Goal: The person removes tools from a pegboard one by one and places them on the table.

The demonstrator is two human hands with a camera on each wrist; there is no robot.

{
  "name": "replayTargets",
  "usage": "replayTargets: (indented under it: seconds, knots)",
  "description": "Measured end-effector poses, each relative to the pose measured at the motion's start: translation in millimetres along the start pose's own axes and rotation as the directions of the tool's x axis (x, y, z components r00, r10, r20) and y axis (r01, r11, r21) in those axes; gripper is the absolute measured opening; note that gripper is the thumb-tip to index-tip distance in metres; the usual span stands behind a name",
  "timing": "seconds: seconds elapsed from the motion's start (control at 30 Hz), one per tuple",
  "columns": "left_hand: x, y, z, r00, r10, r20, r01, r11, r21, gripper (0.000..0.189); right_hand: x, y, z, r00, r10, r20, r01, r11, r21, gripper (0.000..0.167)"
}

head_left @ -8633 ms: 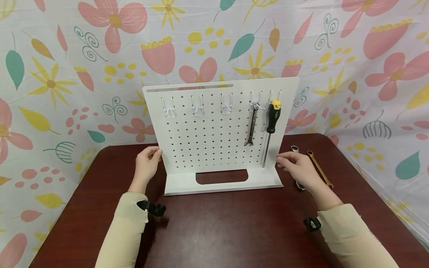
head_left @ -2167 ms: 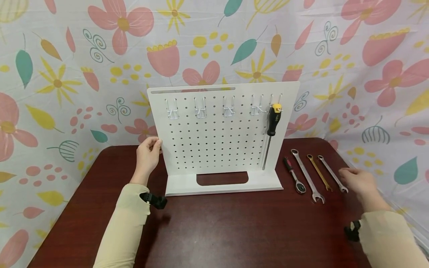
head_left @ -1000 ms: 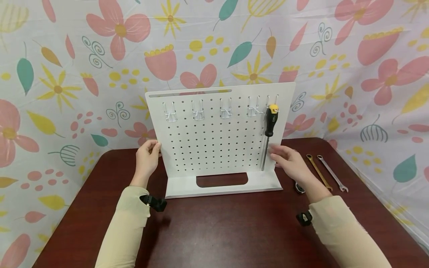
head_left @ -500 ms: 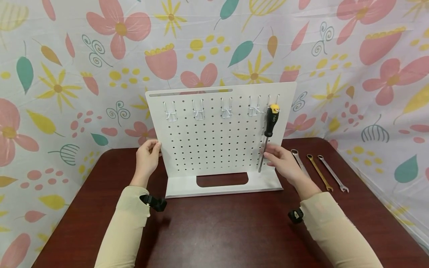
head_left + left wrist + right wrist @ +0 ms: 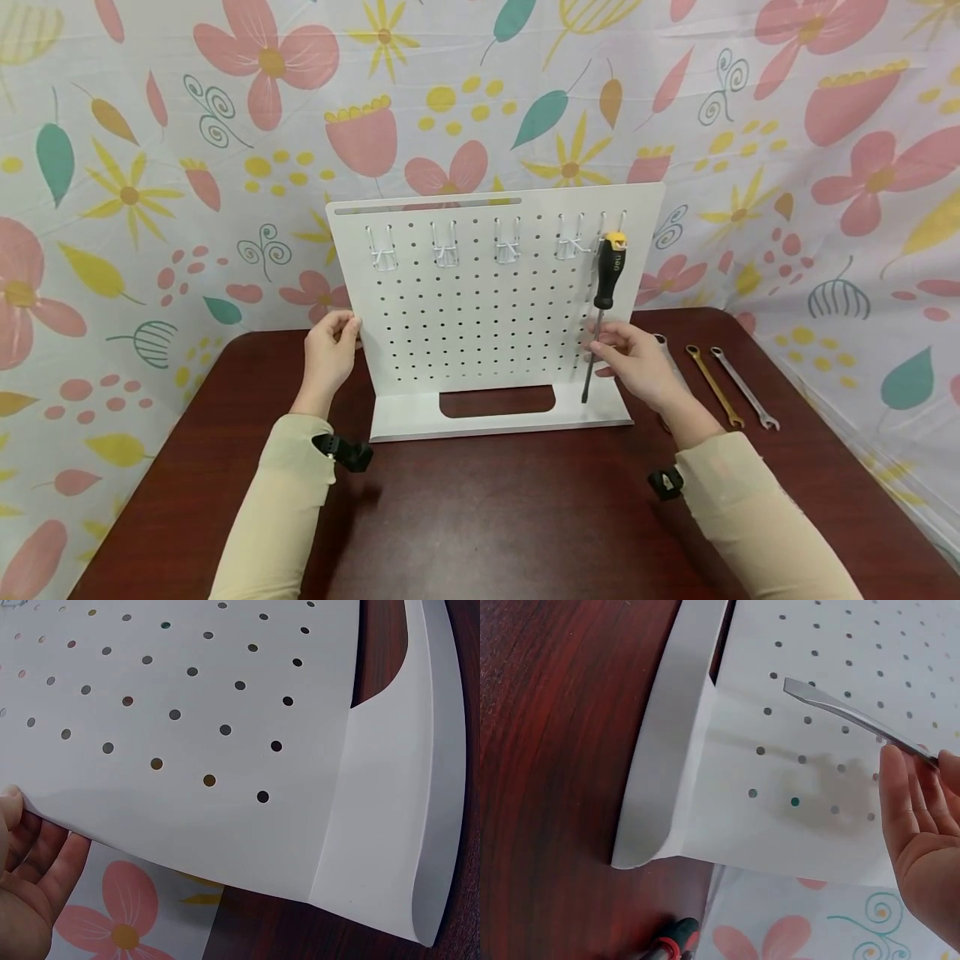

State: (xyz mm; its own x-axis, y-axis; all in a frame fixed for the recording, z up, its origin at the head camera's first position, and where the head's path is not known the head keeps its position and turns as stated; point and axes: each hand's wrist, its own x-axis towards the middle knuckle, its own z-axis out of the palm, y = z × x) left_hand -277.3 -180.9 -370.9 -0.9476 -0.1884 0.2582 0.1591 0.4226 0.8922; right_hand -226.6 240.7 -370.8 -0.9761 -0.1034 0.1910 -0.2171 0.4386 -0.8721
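Observation:
A white pegboard stand stands upright on the table. My left hand grips its left edge, thumb in front and fingers behind, as the left wrist view also shows. A flat-blade screwdriver with a black and yellow handle is at the rightmost hook. My right hand pinches its metal shaft between thumb and fingers. In the right wrist view the blade stands off from the board's face. Several white wire hooks along the top row hold nothing.
Right of the board on the dark red table lie a gold wrench and a silver wrench. A larger wrench and a ratchet are partly hidden. A floral cloth hangs behind.
The small wrench has left its hook and lies at the table's right. My right hand came from there to the screwdriver's shaft, and the blade has swung out from the board.

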Motion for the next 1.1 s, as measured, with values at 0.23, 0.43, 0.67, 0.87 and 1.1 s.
replayTargets:
  seconds: [0.23, 0.43, 0.67, 0.87, 1.1]
  knots:
    - [-0.4, -0.2, 0.0, 1.000, -0.001, 0.006, 0.001, 1.000, 0.010, 0.026, -5.4, -4, 0, 0.999, -0.032, 0.004, 0.033, 0.997, -0.065, 0.034]
    - [-0.6, -0.9, 0.1, 1.000, -0.006, 0.009, 0.006, 1.000, 0.007, 0.027, -9.3, -2, -1, 0.998, -0.056, -0.004, 0.056, 0.996, -0.071, 0.033]
    - [-1.6, 0.1, -0.3, 1.000, -0.006, 0.004, 0.006, 1.000, 0.003, 0.027, -16.4, -3, -4, 0.996, -0.082, -0.020, 0.080, 0.994, -0.069, 0.028]
    - [-1.7, -1.2, -0.1, 1.000, -0.005, 0.003, 0.005, 1.000, 0.004, 0.027, -28.6, -10, -6, 0.995, -0.102, -0.005, 0.102, 0.995, -0.017, 0.025]
    - [-1.5, -2.1, -0.2, 1.000, 0.020, -0.002, -0.020, 1.000, 0.023, 0.026, -39.7, -15, -10, 0.988, -0.150, 0.023, 0.149, 0.988, 0.047, 0.023]
